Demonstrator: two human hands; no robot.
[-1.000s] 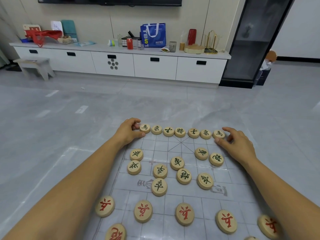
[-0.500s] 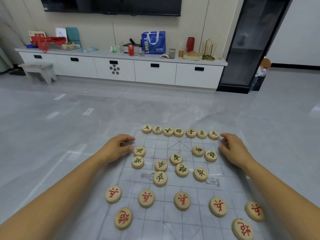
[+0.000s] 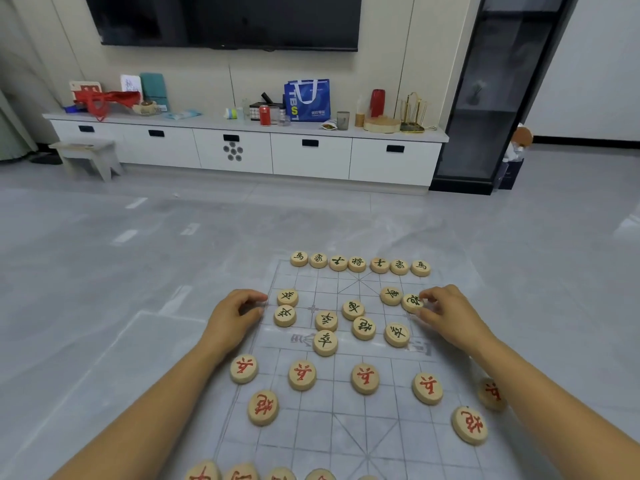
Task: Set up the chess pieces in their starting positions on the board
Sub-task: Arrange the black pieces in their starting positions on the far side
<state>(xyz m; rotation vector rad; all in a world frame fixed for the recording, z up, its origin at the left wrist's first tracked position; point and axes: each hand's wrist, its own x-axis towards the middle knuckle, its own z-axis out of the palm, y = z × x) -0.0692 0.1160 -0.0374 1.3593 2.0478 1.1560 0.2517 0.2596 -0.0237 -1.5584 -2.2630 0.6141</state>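
A translucent grid board (image 3: 313, 427) lies on the grey floor. Seven black-lettered wooden discs form its far row (image 3: 357, 264). Several more black-lettered discs lie loose across the middle (image 3: 363, 328). A row of red-lettered discs (image 3: 364, 378) sits nearer me, and more red ones line the bottom edge. My right hand (image 3: 450, 320) pinches a black-lettered disc (image 3: 411, 301) at the right of the loose group, between thumb and fingers. My left hand (image 3: 235, 317) rests at the board's left edge with loosely curled fingers holding nothing, just left of two black discs (image 3: 286, 297).
A red disc (image 3: 491, 393) sits at the board's right edge, partly behind my right forearm. Grey floor surrounds the board. A long white cabinet (image 3: 242, 150) with clutter on top, a small stool (image 3: 86, 157) and a dark glass cabinet (image 3: 485, 116) stand far behind.
Both hands have drawn back from the ends of the far row. The right hand now pinches a loose black disc; the left sits beside two discs at the left edge.
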